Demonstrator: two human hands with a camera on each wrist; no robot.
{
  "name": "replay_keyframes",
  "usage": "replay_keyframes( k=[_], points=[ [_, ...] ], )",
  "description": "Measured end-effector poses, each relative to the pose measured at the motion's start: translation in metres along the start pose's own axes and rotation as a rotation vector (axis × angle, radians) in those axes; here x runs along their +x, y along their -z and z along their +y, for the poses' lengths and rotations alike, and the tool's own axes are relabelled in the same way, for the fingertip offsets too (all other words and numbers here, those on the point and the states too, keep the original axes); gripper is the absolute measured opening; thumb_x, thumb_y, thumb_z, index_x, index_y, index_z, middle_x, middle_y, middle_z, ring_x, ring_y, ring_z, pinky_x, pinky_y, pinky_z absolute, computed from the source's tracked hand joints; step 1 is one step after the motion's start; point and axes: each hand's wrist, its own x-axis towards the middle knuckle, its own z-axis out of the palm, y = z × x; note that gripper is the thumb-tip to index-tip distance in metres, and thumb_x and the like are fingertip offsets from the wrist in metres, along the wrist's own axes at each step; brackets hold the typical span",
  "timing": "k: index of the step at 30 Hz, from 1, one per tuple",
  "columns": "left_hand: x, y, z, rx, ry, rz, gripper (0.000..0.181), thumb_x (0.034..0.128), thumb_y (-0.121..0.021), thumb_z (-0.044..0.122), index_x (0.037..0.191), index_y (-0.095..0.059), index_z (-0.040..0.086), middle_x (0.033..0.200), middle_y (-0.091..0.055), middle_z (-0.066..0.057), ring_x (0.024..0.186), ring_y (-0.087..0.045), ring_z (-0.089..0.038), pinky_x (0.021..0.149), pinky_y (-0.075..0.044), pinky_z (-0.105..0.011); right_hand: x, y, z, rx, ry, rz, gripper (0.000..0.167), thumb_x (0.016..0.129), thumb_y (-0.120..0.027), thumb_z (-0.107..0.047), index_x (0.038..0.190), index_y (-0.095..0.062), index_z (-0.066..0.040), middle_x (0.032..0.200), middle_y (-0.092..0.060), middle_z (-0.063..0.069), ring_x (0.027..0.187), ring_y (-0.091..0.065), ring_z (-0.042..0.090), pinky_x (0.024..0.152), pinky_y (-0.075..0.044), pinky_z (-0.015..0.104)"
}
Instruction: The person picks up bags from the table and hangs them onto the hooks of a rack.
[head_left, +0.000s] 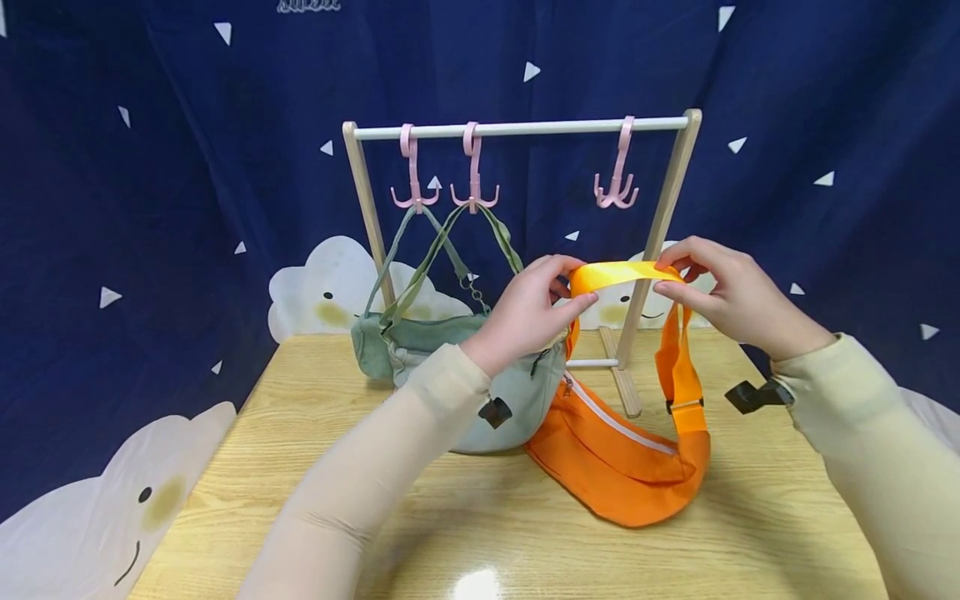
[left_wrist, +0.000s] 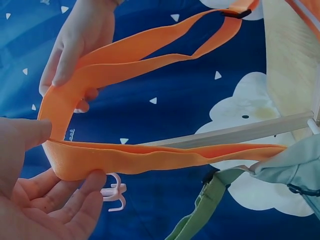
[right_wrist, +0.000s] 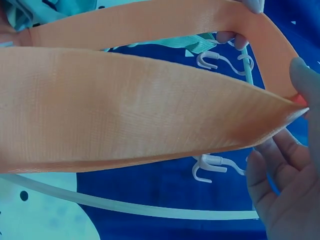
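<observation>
An orange sling bag (head_left: 615, 475) with a pale zip rests on the table, in front of the right half of a small rack. Its strap (head_left: 618, 273) is lifted into a loop between both hands. My left hand (head_left: 525, 312) pinches the loop's left end between thumb and fingers. At the other end, my right hand (head_left: 723, 283) grips the strap the same way. The left wrist view shows the strap (left_wrist: 120, 159) folded at the left hand's fingertips. In the right wrist view the near length of strap (right_wrist: 125, 110) runs to the right hand (right_wrist: 290, 185).
The rack's white bar (head_left: 547, 128) carries three pink hooks. Two pale green bags (head_left: 517, 400) hang by their straps from the left and middle hooks. Nothing hangs on the right hook (head_left: 617, 179). A dark blue curtain (head_left: 187, 208) stands behind the wooden table (head_left: 300, 467).
</observation>
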Motion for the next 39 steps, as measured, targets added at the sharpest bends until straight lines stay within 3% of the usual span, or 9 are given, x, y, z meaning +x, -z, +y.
replay_keyframes(
  k=[6, 14, 19, 26, 32, 39],
  points=[
    [0.002, 0.003, 0.002, 0.006, 0.014, 0.009, 0.041, 0.0973, -0.073, 0.027, 0.131, -0.063, 0.007, 0.123, -0.062, -0.008, 0.091, -0.063, -0.015, 0.085, -0.059, -0.025, 0.005, 0.001, 0.001, 0.006, -0.022, -0.003, 0.023, 0.097, -0.073, -0.016, 0.118, -0.065, -0.011, 0.109, -0.07, 0.006, 0.09, -0.052, 0.002, 0.07, -0.046, 0.009],
    [0.009, 0.006, 0.005, 0.005, 0.024, 0.018, 0.041, 0.0971, -0.074, 0.028, 0.131, -0.063, 0.007, 0.122, -0.062, -0.007, 0.091, -0.062, -0.014, 0.079, -0.053, -0.016, 0.011, 0.005, 0.002, 0.032, -0.048, -0.014, 0.022, 0.1, -0.069, -0.018, 0.12, -0.063, -0.01, 0.109, -0.069, 0.007, 0.087, -0.055, 0.004, 0.069, -0.048, 0.01],
    [0.013, 0.01, 0.009, 0.005, 0.049, 0.009, 0.043, 0.0975, -0.073, 0.028, 0.133, -0.061, 0.007, 0.125, -0.061, -0.007, 0.093, -0.063, -0.015, 0.079, -0.054, -0.016, 0.017, 0.009, 0.001, 0.051, -0.083, -0.027, 0.023, 0.103, -0.065, -0.023, 0.123, -0.061, -0.011, 0.112, -0.067, 0.007, 0.087, -0.055, 0.006, 0.069, -0.048, 0.01],
    [0.02, 0.015, 0.011, -0.004, 0.063, 0.012, 0.044, 0.0974, -0.073, 0.029, 0.134, -0.061, 0.008, 0.125, -0.062, -0.007, 0.093, -0.065, -0.017, 0.076, -0.055, -0.017, 0.026, 0.012, 0.001, 0.079, -0.061, -0.014, 0.023, 0.104, -0.062, -0.021, 0.123, -0.058, -0.008, 0.115, -0.065, 0.007, 0.089, -0.056, 0.004, 0.077, -0.045, 0.005],
    [0.023, 0.018, 0.011, -0.009, 0.092, 0.008, 0.044, 0.0982, -0.072, 0.03, 0.135, -0.06, 0.009, 0.126, -0.062, -0.006, 0.094, -0.064, -0.017, 0.078, -0.056, -0.018, 0.03, 0.013, 0.001, 0.094, -0.105, -0.041, 0.026, 0.105, -0.06, -0.024, 0.125, -0.056, -0.009, 0.121, -0.064, 0.01, 0.094, -0.055, 0.005, 0.084, -0.041, 0.003],
    [0.025, 0.02, 0.011, -0.016, 0.117, 0.01, 0.042, 0.0984, -0.072, 0.031, 0.133, -0.061, 0.01, 0.125, -0.063, -0.006, 0.094, -0.066, -0.017, 0.076, -0.057, -0.019, 0.034, 0.01, 0.001, 0.105, -0.106, -0.038, 0.025, 0.105, -0.06, -0.023, 0.125, -0.056, -0.008, 0.121, -0.064, 0.01, 0.095, -0.055, 0.007, 0.083, -0.042, 0.006]
  ],
)
